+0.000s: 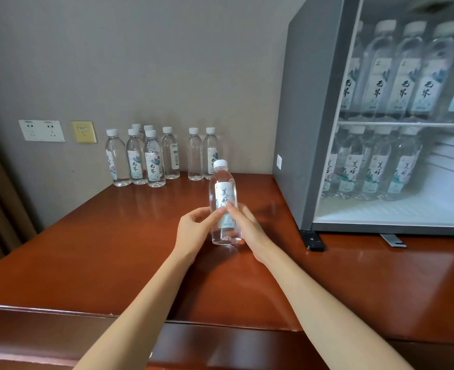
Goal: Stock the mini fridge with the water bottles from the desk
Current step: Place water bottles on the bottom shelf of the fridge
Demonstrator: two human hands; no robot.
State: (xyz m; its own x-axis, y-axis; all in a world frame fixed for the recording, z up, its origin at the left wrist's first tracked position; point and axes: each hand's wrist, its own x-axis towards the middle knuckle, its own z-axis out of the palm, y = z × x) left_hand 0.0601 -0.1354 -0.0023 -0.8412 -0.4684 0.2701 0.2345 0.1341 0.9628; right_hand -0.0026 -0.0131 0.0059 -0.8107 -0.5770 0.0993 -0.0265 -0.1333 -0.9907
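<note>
Far out to the left of our hands, wall sockets [41, 130] sit low on the grey wall. Beyond our left hand and further back, against the wall, a cluster of bottles [151, 158] stands upright on the counter [100, 249]. A pair of bottles [203, 156] waits just right of it, almost straight behind what we hold.

Our left hand [196, 227] curls round the left flank of the held bottle [223, 190], thumb tip pressed on the label. The held bottle is upright between both hands, white cap on top. Its base is at or just above the counter; we cannot tell whether it touches. Our right hand [248, 228] wraps the opposite flank, with its thumb on the label beside the left thumb and its fingers hidden behind.

We judge the bottle full, so it has a fair heft for its build. The wall is thin clear plastic, likely to dent under a hard squeeze, and smooth enough to slip. The labelled waist looks like the best hold, since the paper gives some friction there. One hand should manage it.

To the right of our right hand and beyond it stands the mini fridge [300, 129]. Its upper row [404, 76] looks full and its lower row [372, 169] leaves room at the right. The inside looks hazy, and we cannot tell whether a glass door covers it.
</note>
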